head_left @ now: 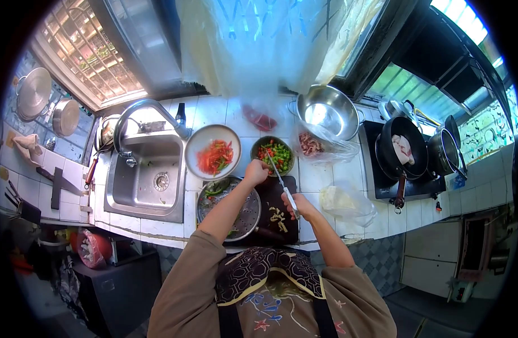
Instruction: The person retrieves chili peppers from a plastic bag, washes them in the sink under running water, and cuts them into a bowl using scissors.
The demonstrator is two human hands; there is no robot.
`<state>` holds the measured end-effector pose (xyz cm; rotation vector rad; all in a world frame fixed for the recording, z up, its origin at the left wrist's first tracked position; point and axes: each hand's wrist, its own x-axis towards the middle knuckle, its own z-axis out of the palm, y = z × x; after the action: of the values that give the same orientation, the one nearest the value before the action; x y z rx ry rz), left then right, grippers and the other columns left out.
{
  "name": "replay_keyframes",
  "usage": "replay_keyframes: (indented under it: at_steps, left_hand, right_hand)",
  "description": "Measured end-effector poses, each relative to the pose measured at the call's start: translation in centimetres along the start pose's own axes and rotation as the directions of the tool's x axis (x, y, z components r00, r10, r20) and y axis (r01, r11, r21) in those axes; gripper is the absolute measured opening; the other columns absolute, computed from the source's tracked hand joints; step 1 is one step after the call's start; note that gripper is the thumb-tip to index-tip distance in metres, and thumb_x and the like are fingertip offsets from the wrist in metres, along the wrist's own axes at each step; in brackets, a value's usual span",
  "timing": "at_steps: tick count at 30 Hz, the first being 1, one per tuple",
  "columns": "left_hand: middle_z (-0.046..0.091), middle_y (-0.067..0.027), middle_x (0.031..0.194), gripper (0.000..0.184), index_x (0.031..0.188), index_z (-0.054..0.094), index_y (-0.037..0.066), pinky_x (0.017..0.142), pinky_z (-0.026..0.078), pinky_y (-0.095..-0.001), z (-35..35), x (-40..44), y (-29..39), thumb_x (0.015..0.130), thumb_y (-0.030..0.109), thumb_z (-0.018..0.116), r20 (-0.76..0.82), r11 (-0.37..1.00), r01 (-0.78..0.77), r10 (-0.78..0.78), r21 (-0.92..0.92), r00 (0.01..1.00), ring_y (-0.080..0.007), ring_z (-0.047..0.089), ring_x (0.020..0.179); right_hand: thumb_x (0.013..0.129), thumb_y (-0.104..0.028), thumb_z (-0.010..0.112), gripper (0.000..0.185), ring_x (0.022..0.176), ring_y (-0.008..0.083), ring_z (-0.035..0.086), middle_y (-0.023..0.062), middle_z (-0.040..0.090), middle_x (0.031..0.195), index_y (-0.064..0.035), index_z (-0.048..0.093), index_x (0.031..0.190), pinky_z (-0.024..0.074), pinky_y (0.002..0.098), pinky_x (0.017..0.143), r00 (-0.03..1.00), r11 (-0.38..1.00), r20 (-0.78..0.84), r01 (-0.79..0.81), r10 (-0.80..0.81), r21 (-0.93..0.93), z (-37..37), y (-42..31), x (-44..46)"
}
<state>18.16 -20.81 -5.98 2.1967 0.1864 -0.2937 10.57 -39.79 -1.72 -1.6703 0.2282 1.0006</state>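
Note:
My right hand (pixel 300 205) is closed on the white handle of a knife (pixel 282 181), whose blade reaches up over a dark green bowl (pixel 255 167) of chopped green and red peppers (pixel 279 154). At the bowl's lower left edge is my left hand (pixel 257 171), its fingers bent together; what they hold, if anything, is too small to make out. Below, pale chopped pieces (pixel 278 219) lie on a dark cutting board (pixel 290 228). A metal colander (pixel 245 214) with green peppers (pixel 216 188) stands beside the board, partly under my left forearm.
Left are a plate (pixel 194 159) of shredded red and green peppers and a sink (pixel 144 188). Behind stand a steel pot (pixel 327 112) and bagged meat (pixel 310 145). A bagged pale item (pixel 342 203) lies right, before a stove with a wok (pixel 404 147) holding meat.

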Motion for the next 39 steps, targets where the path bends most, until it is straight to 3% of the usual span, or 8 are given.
replay_keyframes:
  at_steps: [7,11,17,23,31,35,37,39]
  left_hand:
    - [0.061,-0.0081,0.067,0.014,0.081,0.063,0.002,0.055,0.045,-0.0246,-5.4,-4.5,-1.7,0.069,0.008,0.057,-0.177,0.958,-0.059,0.009,-0.280,0.984,-0.0129,0.057,0.058]
    - [0.061,-0.0135,0.069,0.015,0.076,0.063,0.002,0.058,0.046,-0.0307,-9.1,-11.6,-6.1,0.066,0.011,0.058,-0.452,0.991,0.100,-0.127,-0.083,0.883,-0.0231,0.059,0.062]
    - [0.060,-0.0145,0.069,0.014,0.075,0.064,0.004,0.059,0.046,-0.0351,-8.8,-17.7,-9.7,0.064,0.009,0.058,-0.522,0.952,0.294,-0.209,0.085,0.827,-0.0273,0.058,0.065]
    - [0.051,-0.0107,0.077,0.016,0.076,0.059,0.005,0.066,0.040,-0.0355,-6.9,-15.8,-8.6,0.061,0.008,0.061,-0.641,0.954,0.115,0.094,0.278,0.762,-0.0277,0.046,0.077]
    - [0.050,-0.0109,0.072,0.010,0.068,0.055,0.002,0.063,0.040,-0.0351,-7.1,-10.1,-9.1,0.059,0.005,0.057,-0.330,0.655,-0.071,0.467,0.752,0.820,-0.0268,0.047,0.074]
    - [0.053,-0.0125,0.074,0.012,0.074,0.055,0.001,0.065,0.041,-0.0357,-7.3,-11.2,-5.0,0.063,0.006,0.056,-0.341,0.819,-0.089,0.331,0.567,0.880,-0.0287,0.050,0.075]
    - [0.056,-0.0150,0.077,0.014,0.080,0.054,0.002,0.068,0.042,-0.0375,-6.9,-11.2,-2.2,0.068,0.008,0.054,-0.244,0.988,-0.121,0.140,0.091,0.960,-0.0306,0.053,0.076]
    - [0.057,-0.0161,0.078,0.015,0.085,0.054,0.003,0.067,0.043,-0.0378,-6.6,-10.2,-1.1,0.071,0.009,0.051,-0.174,0.983,-0.161,0.175,0.089,0.969,-0.0303,0.056,0.075]
  right_hand:
    - [0.074,-0.049,0.053,0.044,0.039,0.0099,0.044,-0.0015,0.043,0.051,-0.0046,0.047,0.073,0.0408,0.0237,0.038,0.999,0.982,-0.035,0.019,-0.013,0.189,-0.3,1.6,-1.4]
    - [0.076,-0.045,0.053,0.040,0.040,0.0091,0.044,-0.0019,0.043,0.051,-0.0056,0.047,0.074,0.0408,0.0229,0.039,1.000,0.989,-0.010,0.029,-0.028,0.143,-0.1,2.2,-2.5]
    - [0.078,-0.042,0.053,0.038,0.040,0.0086,0.043,-0.0011,0.044,0.052,-0.0044,0.048,0.071,0.0394,0.0222,0.039,0.998,0.997,0.018,0.064,-0.065,0.039,1.8,1.5,-3.1]
    - [0.077,-0.038,0.056,0.037,0.040,0.0096,0.044,0.0008,0.045,0.052,-0.0024,0.049,0.071,0.0373,0.0227,0.037,0.992,0.989,0.060,0.119,-0.114,-0.091,3.4,1.3,-3.6]
    - [0.075,-0.039,0.058,0.040,0.039,0.0098,0.043,0.0019,0.046,0.054,0.0004,0.050,0.074,0.0372,0.0236,0.035,0.989,0.975,0.046,0.148,-0.143,-0.163,3.4,2.3,-4.9]
    - [0.077,-0.035,0.056,0.034,0.048,0.0084,0.046,0.0019,0.048,0.062,-0.0032,0.044,0.080,0.0394,0.0222,0.044,0.941,0.875,0.089,0.337,-0.327,-0.348,2.5,5.5,-3.2]
    - [0.078,-0.033,0.055,0.034,0.052,0.0083,0.046,0.0025,0.048,0.066,-0.0023,0.042,0.085,0.0397,0.0229,0.047,0.954,0.888,0.126,0.298,-0.271,-0.350,2.4,5.1,-2.9]
    - [0.078,-0.031,0.054,0.031,0.051,0.0081,0.045,0.0015,0.048,0.065,-0.0026,0.043,0.084,0.0391,0.0226,0.046,0.945,0.896,0.172,0.319,-0.277,-0.310,2.6,4.1,-2.4]
